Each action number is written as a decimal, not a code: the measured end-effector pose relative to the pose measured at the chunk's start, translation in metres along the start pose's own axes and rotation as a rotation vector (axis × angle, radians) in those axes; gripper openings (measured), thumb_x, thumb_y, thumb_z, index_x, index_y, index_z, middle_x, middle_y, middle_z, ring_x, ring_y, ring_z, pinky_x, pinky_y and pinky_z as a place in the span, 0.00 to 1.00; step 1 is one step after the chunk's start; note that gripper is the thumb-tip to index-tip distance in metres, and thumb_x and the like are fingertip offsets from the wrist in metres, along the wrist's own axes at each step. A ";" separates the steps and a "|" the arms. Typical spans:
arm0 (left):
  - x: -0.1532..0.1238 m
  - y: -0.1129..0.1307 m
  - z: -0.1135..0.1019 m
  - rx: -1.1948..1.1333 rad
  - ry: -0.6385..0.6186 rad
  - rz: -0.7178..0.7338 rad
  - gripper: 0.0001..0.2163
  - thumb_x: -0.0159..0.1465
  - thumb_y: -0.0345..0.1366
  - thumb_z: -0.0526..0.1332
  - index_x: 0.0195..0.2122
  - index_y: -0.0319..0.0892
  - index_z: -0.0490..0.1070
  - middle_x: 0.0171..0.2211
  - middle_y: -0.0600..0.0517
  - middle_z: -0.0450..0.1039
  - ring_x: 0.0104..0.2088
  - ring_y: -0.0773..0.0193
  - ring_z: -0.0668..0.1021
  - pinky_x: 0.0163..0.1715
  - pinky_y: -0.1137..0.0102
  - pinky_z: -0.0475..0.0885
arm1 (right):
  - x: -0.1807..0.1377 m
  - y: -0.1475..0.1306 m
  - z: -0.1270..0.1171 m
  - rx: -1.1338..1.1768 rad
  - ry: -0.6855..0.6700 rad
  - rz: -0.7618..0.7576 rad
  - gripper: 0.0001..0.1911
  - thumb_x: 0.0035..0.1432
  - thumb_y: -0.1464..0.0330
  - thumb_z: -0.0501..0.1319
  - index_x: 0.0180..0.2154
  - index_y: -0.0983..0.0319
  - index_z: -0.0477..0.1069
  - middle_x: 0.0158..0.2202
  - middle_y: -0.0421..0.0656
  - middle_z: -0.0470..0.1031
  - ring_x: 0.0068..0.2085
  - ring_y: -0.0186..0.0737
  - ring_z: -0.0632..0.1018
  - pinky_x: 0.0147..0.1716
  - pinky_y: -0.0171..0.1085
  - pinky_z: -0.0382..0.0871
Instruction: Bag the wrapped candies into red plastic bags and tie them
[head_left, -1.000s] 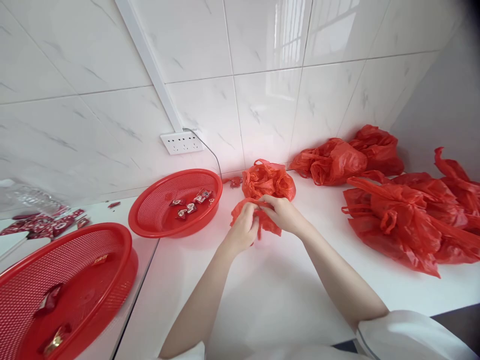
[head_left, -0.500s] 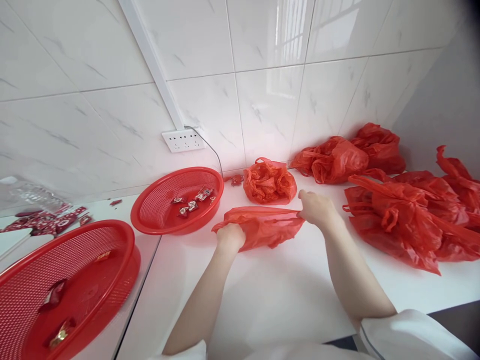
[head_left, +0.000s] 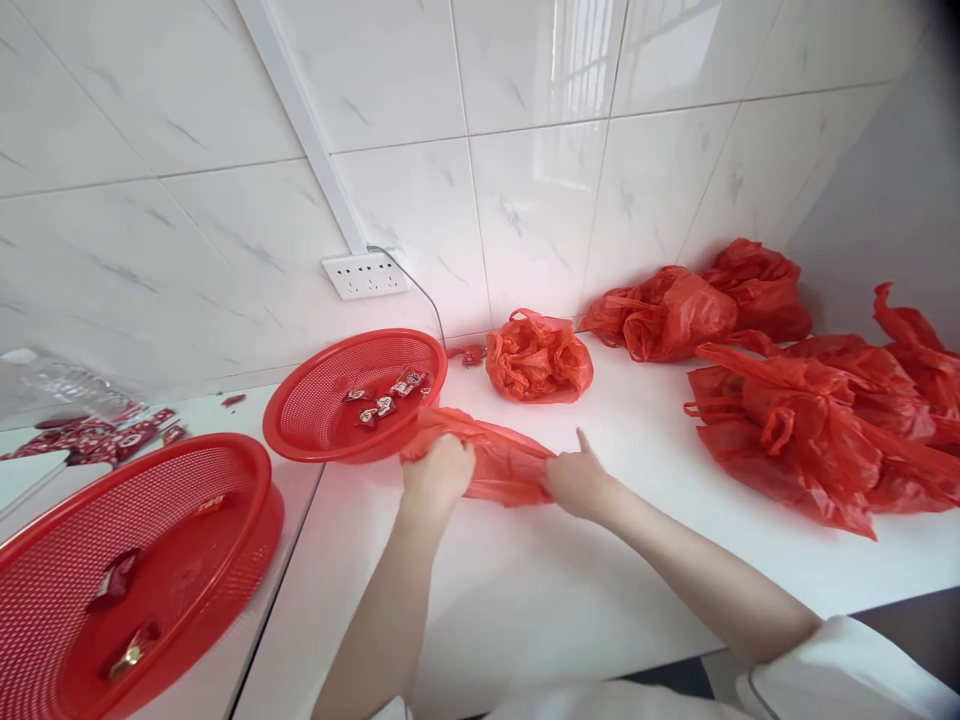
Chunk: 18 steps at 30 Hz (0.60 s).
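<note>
A thin red plastic bag [head_left: 504, 462] is stretched between my two hands over the white table. My left hand [head_left: 441, 470] is closed round its left end, close to the rim of a round red basket [head_left: 300, 447]. At the bag's right end, my right hand [head_left: 581, 480] grips the edge, with one digit sticking up. The bag looks flat; whatever may be inside it cannot be made out. Several small wrapped candies [head_left: 384, 405] lie in that round basket. Behind the bag sits a bunched red plastic bag [head_left: 538, 358].
A larger red basket [head_left: 251, 460] with a few wrapped pieces stands at the near left. Beyond it are wrappers [head_left: 112, 437] and a clear plastic bottle [head_left: 71, 385]. Filled-looking red bags [head_left: 795, 440] lie on the right, more [head_left: 675, 310] against the tiled wall. A socket strip [head_left: 367, 275] is mounted there.
Both hands have shifted with the bag: the left a little left and up, the right left and down. The bag now slants down to the right and spans a shorter width.
</note>
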<state>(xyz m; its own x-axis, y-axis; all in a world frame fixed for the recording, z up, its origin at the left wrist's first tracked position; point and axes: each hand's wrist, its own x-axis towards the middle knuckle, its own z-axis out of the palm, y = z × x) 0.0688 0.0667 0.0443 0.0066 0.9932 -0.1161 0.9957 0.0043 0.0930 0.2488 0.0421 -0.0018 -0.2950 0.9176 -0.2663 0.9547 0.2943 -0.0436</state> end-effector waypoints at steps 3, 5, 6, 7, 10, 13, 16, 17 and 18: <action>-0.003 -0.014 0.009 0.017 -0.020 -0.070 0.17 0.67 0.37 0.48 0.40 0.36 0.76 0.40 0.38 0.77 0.44 0.49 0.79 0.40 0.62 0.71 | -0.002 0.023 0.000 -0.068 0.131 0.156 0.12 0.60 0.75 0.53 0.30 0.66 0.75 0.29 0.51 0.77 0.37 0.51 0.77 0.58 0.64 0.41; -0.008 -0.014 0.018 0.038 -0.064 -0.078 0.19 0.68 0.41 0.48 0.38 0.34 0.76 0.38 0.36 0.77 0.41 0.47 0.79 0.37 0.61 0.71 | -0.008 0.028 -0.007 -0.079 0.348 0.199 0.14 0.63 0.72 0.52 0.29 0.65 0.74 0.28 0.49 0.76 0.38 0.49 0.75 0.58 0.61 0.44; -0.011 -0.012 0.022 0.026 -0.075 -0.070 0.21 0.68 0.44 0.48 0.39 0.33 0.75 0.38 0.35 0.77 0.41 0.46 0.79 0.36 0.61 0.71 | -0.012 0.026 -0.011 -0.065 0.464 0.175 0.14 0.64 0.72 0.52 0.29 0.64 0.73 0.28 0.48 0.75 0.38 0.47 0.74 0.56 0.58 0.49; -0.014 -0.008 0.025 -0.013 -0.076 -0.057 0.24 0.68 0.47 0.47 0.43 0.32 0.74 0.39 0.34 0.76 0.42 0.45 0.79 0.36 0.61 0.71 | -0.016 0.022 -0.015 -0.037 0.562 0.120 0.14 0.64 0.73 0.51 0.29 0.64 0.73 0.30 0.47 0.75 0.38 0.46 0.73 0.53 0.53 0.55; -0.023 0.001 0.028 -0.293 -0.039 0.000 0.33 0.67 0.54 0.44 0.64 0.31 0.53 0.40 0.36 0.76 0.41 0.48 0.79 0.36 0.63 0.71 | -0.026 -0.002 -0.017 0.108 0.717 -0.157 0.13 0.65 0.74 0.49 0.34 0.63 0.72 0.33 0.47 0.72 0.36 0.42 0.71 0.38 0.39 0.64; -0.029 0.005 0.027 -0.606 0.016 0.123 0.35 0.69 0.51 0.42 0.68 0.35 0.29 0.36 0.45 0.77 0.36 0.56 0.79 0.34 0.66 0.72 | -0.024 -0.027 -0.008 0.294 0.718 -0.387 0.14 0.66 0.74 0.47 0.37 0.63 0.71 0.35 0.48 0.72 0.36 0.41 0.71 0.35 0.37 0.66; -0.031 0.004 0.029 -0.716 0.145 0.204 0.30 0.70 0.41 0.42 0.67 0.39 0.25 0.42 0.47 0.75 0.40 0.60 0.79 0.38 0.67 0.72 | -0.008 -0.041 0.002 0.432 0.707 -0.422 0.13 0.66 0.75 0.46 0.43 0.64 0.68 0.44 0.50 0.73 0.46 0.43 0.73 0.48 0.43 0.66; -0.031 0.003 0.030 -0.714 0.190 0.213 0.29 0.70 0.39 0.43 0.67 0.40 0.27 0.46 0.45 0.73 0.44 0.60 0.78 0.41 0.67 0.72 | -0.001 -0.044 0.003 0.439 0.692 -0.386 0.13 0.66 0.75 0.46 0.45 0.64 0.67 0.47 0.50 0.73 0.49 0.44 0.72 0.52 0.47 0.63; -0.030 0.002 0.032 -0.702 0.229 0.222 0.29 0.70 0.37 0.44 0.67 0.40 0.30 0.51 0.44 0.70 0.48 0.60 0.76 0.44 0.67 0.71 | 0.007 -0.045 0.004 0.428 0.656 -0.340 0.13 0.66 0.74 0.46 0.46 0.64 0.66 0.47 0.50 0.73 0.50 0.45 0.72 0.56 0.51 0.58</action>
<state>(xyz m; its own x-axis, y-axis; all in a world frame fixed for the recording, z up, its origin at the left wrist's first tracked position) 0.0733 0.0335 0.0163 0.1037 0.9783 0.1793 0.6803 -0.2012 0.7048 0.2042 0.0341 -0.0053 -0.4047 0.8052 0.4335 0.7033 0.5771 -0.4152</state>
